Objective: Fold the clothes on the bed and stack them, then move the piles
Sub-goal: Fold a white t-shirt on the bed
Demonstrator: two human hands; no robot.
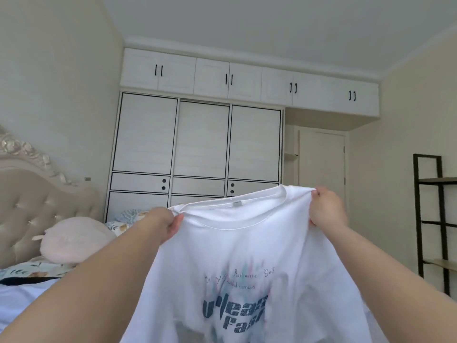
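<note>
A white T-shirt with dark blue printed lettering on its front hangs in the air in front of me, spread wide and facing me. My left hand pinches its left shoulder beside the collar. My right hand grips the right shoulder, a little higher. The shirt's lower part runs out of the frame at the bottom and hides the bed under it.
The bed lies at the lower left with a tufted headboard, a pink pillow and patterned bedding. A white wardrobe fills the far wall beside a door. A black shelf frame stands at the right.
</note>
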